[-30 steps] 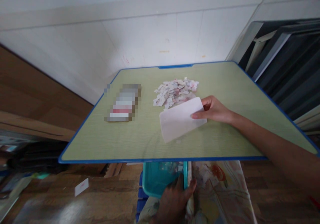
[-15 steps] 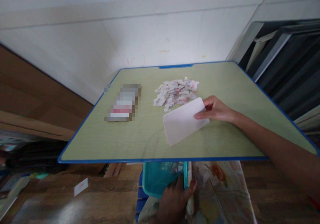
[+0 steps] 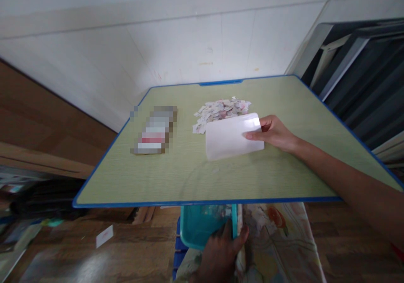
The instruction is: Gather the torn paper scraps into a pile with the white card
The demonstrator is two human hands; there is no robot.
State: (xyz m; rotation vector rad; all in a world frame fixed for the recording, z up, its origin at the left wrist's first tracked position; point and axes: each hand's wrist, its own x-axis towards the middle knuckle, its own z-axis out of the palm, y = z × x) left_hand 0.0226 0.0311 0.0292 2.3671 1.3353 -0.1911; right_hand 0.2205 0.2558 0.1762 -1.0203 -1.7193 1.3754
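Note:
My right hand (image 3: 277, 133) holds a white rectangular card (image 3: 232, 138) with rounded corners and a glossy sheen. The thumb lies on its face, with the other fingers behind. Just beyond the card, which hides its near part, is a heap of torn paper scraps (image 3: 214, 109), white with some pinkish bits. Below the table edge, my left hand (image 3: 219, 251) grips the right rim of a teal plastic basin (image 3: 191, 228), fingers inside and thumb outside. Something clear and shiny lies in the basin.
The pale green table (image 3: 142, 178) has a blue edge and stands against a white wall. A pixelated flat rectangular object (image 3: 154, 131) lies on its left side. Dark panels (image 3: 372, 68) lean at the right. Patterned cloth (image 3: 280, 241) hangs below, and a small card (image 3: 104, 236) lies on the floor.
My right hand has tilted the white card more level and raised its near edge, so it covers more of the scraps. A small pale scrap now shows on the table in front. My left hand stays put.

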